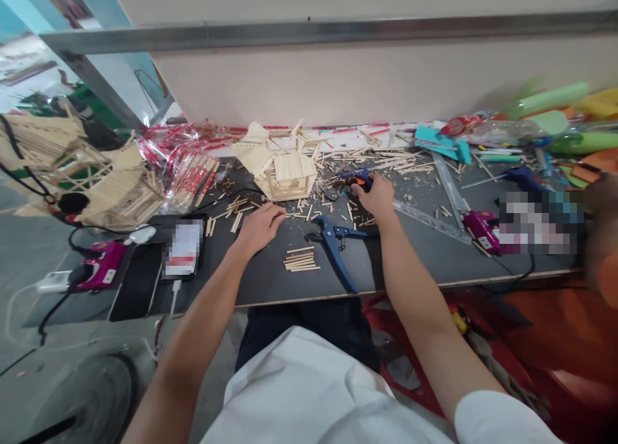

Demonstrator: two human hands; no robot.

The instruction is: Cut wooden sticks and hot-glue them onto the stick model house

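Note:
My right hand is closed around a dark blue glue gun with an orange trigger, its nozzle pointing left. My left hand is low over the table, fingers bent together; whatever may be in them is too small to make out. Between and behind my hands stands a small house model built of thin wooden sticks. Blue-handled cutters lie open below the glue gun. Beside them is a row of short cut sticks.
Stick offcuts litter the dark table. Clear rulers lie right, by a purple power strip. Left are a phone, another power strip, bagged sticks and larger stick models. Another person's blurred arm shows far right.

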